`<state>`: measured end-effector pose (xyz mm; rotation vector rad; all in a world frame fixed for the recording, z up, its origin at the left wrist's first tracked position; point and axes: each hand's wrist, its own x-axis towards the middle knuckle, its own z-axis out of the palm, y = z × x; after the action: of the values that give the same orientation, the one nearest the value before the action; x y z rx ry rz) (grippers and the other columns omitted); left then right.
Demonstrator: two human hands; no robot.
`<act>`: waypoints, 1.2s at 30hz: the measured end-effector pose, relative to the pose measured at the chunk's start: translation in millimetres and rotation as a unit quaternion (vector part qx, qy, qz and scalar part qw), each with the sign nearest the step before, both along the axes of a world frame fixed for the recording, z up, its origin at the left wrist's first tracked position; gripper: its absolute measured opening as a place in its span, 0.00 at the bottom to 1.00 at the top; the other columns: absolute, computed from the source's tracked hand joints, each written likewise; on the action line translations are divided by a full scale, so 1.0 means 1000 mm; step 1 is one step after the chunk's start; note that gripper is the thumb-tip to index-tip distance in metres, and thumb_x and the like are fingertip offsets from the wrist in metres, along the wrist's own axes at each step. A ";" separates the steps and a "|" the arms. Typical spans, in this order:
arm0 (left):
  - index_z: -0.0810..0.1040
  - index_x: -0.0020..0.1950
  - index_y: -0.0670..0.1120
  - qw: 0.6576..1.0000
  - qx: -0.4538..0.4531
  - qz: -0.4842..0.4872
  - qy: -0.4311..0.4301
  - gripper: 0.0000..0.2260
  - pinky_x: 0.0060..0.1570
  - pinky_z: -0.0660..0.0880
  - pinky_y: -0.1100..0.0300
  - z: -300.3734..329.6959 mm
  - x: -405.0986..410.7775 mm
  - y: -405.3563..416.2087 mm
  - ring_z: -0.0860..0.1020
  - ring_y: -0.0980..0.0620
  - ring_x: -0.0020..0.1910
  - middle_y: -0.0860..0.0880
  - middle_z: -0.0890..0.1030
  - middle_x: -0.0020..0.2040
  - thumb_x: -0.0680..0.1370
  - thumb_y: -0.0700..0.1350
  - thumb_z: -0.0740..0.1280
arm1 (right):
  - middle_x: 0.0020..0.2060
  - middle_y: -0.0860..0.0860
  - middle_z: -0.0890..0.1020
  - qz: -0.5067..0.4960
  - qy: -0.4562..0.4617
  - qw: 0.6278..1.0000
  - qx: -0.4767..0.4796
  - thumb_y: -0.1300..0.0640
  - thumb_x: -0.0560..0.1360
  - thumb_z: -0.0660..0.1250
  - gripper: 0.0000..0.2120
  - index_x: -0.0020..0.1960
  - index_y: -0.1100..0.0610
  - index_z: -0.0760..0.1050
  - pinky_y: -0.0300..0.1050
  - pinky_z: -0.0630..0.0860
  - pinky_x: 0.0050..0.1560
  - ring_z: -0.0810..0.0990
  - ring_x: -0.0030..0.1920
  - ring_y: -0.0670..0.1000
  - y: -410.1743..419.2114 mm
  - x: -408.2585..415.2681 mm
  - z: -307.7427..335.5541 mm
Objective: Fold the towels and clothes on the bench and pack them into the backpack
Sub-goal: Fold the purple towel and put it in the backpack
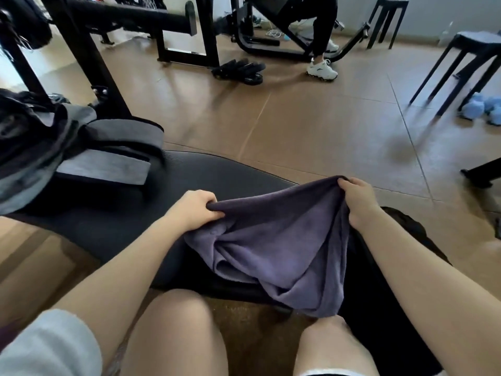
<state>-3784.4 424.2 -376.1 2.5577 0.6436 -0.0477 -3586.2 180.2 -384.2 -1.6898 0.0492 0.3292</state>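
Purple towel btwn 2 gripping hands' fingers

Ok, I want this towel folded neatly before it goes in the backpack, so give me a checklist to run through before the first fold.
1. Left hand grips a top corner of the towel: ok.
2. Right hand grips the other top corner: ok.
3. Top edge taut between the hands: not ok, it sags a little.
4. Towel hanging flat: not ok, its lower part is bunched in folds.
5. Bare bench to lay it on: ok, to the left of the towel.
6. Backpack open and ready: cannot tell, its opening is blurred.
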 end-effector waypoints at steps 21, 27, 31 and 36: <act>0.72 0.38 0.48 0.961 -0.168 0.088 -0.200 0.10 0.33 0.68 0.67 0.003 -0.007 0.039 0.72 0.59 0.32 0.55 0.75 0.33 0.69 0.42 0.74 | 0.35 0.46 0.78 0.329 -0.239 0.912 -0.061 0.62 0.76 0.64 0.09 0.41 0.51 0.75 0.38 0.71 0.44 0.74 0.37 0.43 0.144 -0.068 0.026; 0.75 0.40 0.47 0.903 -0.410 0.070 -0.106 0.05 0.32 0.69 0.68 -0.012 -0.014 0.000 0.73 0.59 0.31 0.50 0.79 0.35 0.75 0.40 0.68 | 0.34 0.48 0.76 0.249 -0.034 0.957 0.147 0.62 0.80 0.58 0.09 0.42 0.55 0.72 0.33 0.72 0.36 0.74 0.34 0.42 0.133 -0.060 0.041; 0.73 0.43 0.48 0.917 -0.324 0.132 -0.189 0.06 0.37 0.71 0.59 -0.014 -0.017 0.011 0.73 0.53 0.35 0.48 0.78 0.35 0.79 0.41 0.62 | 0.32 0.47 0.78 0.247 -0.018 0.950 0.189 0.62 0.79 0.59 0.07 0.43 0.56 0.72 0.35 0.75 0.36 0.76 0.33 0.42 0.135 -0.055 0.044; 0.74 0.47 0.47 0.937 -0.033 0.174 -0.301 0.01 0.38 0.66 0.66 0.045 -0.028 0.050 0.73 0.56 0.33 0.52 0.77 0.33 0.77 0.43 0.64 | 0.35 0.51 0.76 0.217 -0.035 0.963 0.159 0.63 0.78 0.61 0.06 0.43 0.56 0.73 0.37 0.73 0.39 0.74 0.37 0.46 0.168 -0.047 0.051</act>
<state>-3812.7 474.5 -331.0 2.1761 0.8050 0.7863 -3633.7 348.4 -333.3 -1.3781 -0.4121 0.5719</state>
